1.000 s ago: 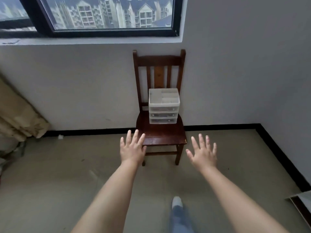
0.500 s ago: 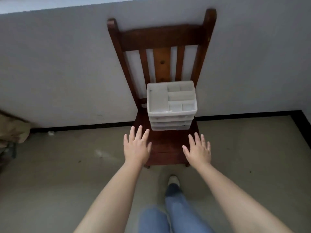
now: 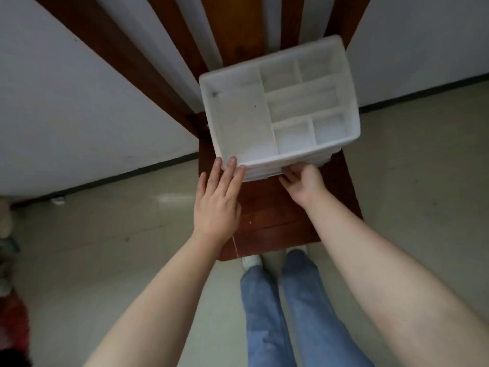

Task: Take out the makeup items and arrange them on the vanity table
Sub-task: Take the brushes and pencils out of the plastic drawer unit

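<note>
A white plastic organizer (image 3: pixel 209 107) stands on the seat of a dark wooden chair (image 3: pixel 275 218) against the wall. Its top tray is split into several compartments, and I see nothing in them. Stacked drawers (image 3: pixel 264 176) sit under the tray, their contents hidden. My left hand (image 3: pixel 217 202) lies flat, its fingertips touching the organizer's front left corner. My right hand (image 3: pixel 304 184) is at the drawer fronts just below the tray's rim, its fingers curled onto a drawer and their tips hidden. No makeup items show.
The chair back (image 3: pixel 232 27) rises behind the organizer against a white wall. My legs in blue jeans (image 3: pixel 264 313) stand at the seat's front edge. Blurred red and pale things (image 3: pixel 13 321) lie on the floor at the far left.
I have stepped up to the chair and now look down on the organizer. Both hands moved forward from the air onto its front: the left to its corner, the right to the drawers.
</note>
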Demonstrator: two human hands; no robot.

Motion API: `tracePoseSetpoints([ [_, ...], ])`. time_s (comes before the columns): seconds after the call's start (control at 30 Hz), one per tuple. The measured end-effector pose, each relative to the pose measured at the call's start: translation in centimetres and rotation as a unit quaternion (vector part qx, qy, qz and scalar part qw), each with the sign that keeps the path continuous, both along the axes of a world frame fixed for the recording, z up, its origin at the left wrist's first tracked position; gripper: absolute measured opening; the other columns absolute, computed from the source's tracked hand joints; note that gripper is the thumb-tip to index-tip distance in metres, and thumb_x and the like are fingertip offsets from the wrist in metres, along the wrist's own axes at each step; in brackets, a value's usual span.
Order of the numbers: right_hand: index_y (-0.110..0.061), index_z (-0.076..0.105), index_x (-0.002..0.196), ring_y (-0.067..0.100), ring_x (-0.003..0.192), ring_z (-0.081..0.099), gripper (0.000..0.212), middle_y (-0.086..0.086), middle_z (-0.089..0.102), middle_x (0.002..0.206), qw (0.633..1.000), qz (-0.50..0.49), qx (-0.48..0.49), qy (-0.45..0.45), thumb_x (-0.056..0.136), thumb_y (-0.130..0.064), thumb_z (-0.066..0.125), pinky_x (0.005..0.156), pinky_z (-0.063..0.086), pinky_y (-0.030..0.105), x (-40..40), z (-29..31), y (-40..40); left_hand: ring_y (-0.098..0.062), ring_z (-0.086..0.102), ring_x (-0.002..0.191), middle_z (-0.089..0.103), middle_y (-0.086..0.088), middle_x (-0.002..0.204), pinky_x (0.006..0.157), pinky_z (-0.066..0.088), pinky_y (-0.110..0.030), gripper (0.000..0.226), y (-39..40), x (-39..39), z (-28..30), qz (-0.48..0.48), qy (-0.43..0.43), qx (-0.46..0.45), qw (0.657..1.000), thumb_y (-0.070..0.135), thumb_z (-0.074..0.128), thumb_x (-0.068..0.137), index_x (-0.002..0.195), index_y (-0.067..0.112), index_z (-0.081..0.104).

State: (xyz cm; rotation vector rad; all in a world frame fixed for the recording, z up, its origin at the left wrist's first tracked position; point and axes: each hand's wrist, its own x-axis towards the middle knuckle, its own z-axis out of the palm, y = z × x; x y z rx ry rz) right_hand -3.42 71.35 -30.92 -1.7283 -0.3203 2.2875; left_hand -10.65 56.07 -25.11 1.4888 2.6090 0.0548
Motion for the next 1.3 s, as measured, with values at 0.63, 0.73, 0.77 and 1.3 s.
tracePoseSetpoints([
  [0.63, -0.016, 0.051, 0.084, 0.018, 0.076, 0.054, 0.010, 0.006, 0.054, 0.083, 0.996, -0.052, -0.064, -0.039, 0.092, -0.014, 0.045, 0.098, 0.038, 0.040, 7.1, -3.2, -7.6, -0.045, 0.050, 0.115, 0.058, -0.027, 0.120, 0.087, 0.040, -0.063, 0.082, -3.5, 2.8, -3.5, -0.151, -0.033, 0.012, 0.988, 0.001, 0.082, 0.046, 0.121, 0.011, 0.051],
  [0.73, -0.011, 0.053, 0.101, 0.023, 0.086, 0.056, 0.014, 0.008, 0.057, 0.092, 0.997, 0.034, -0.046, -0.049, 0.093, -0.018, 0.045, 0.098, 0.039, 0.041, 7.3, -2.4, -7.2, -0.035, 0.067, 0.088, 0.070, -0.017, 0.098, 0.075, 0.053, -0.048, 0.061, -4.6, 3.9, -4.8, -0.138, -0.061, -0.027, 0.988, 0.003, 0.084, 0.040, 0.099, 0.007, 0.070],
  [0.77, -0.008, 0.051, 0.112, 0.025, 0.091, 0.056, 0.024, 0.009, 0.057, 0.099, 0.992, 0.104, -0.043, -0.063, 0.093, -0.021, 0.045, 0.094, 0.041, 0.040, 7.5, -2.0, -7.1, -0.033, 0.068, 0.081, 0.070, -0.015, 0.090, 0.070, 0.055, -0.041, 0.055, -4.6, 3.7, -5.2, -0.116, -0.069, -0.032, 0.990, 0.003, 0.085, 0.039, 0.092, 0.006, 0.072],
  [1.3, -0.028, 0.001, 0.145, 0.036, 0.140, 0.007, 0.086, 0.008, 0.003, 0.154, 0.224, 0.808, 0.507, -0.202, 0.081, -0.001, 0.053, 0.110, 0.022, 0.052, -0.3, -2.2, -3.1, -0.025, 0.060, 0.050, 0.063, -0.010, 0.061, 0.030, 0.035, -0.017, 0.032, -3.9, 1.7, -6.2, -0.082, -0.130, 0.002, 0.988, -0.008, 0.085, 0.034, 0.059, 0.002, 0.068],
])
